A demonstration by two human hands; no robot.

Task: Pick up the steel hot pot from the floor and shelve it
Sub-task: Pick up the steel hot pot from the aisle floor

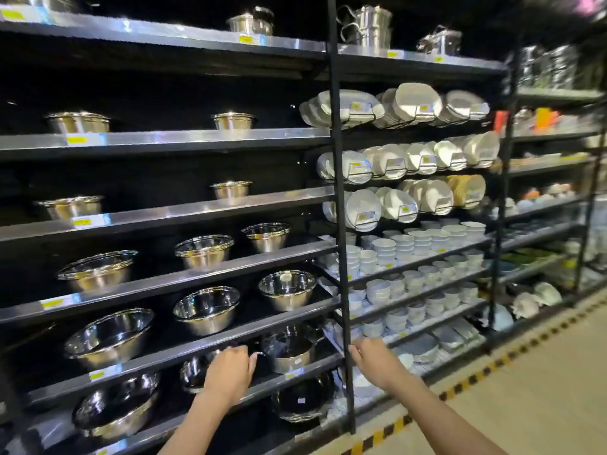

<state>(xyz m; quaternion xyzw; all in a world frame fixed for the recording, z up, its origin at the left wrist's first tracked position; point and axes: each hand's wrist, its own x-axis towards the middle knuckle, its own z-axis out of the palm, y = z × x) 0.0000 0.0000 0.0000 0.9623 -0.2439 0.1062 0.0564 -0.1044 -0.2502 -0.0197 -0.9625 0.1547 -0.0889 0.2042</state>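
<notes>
The steel hot pot [289,349] stands upright on the second-lowest shelf [295,372] of the steel-ware rack, with a small sticker on its side. My left hand [230,369] is just left of the pot, fingers loosely bent, fingertips close to its left handle; I cannot tell whether they touch. My right hand [374,359] is to the right of the pot, beside the black upright post [345,290], with its fingers bent and nothing in them. The pot sits between my two hands.
Steel bowls [207,310] and basins [115,412] fill the shelves around the pot. A dark pan [302,399] sits on the shelf below. White plates [410,103] and stacked bowls [410,244] fill the rack to the right. The tan floor [525,405] has a yellow-black strip.
</notes>
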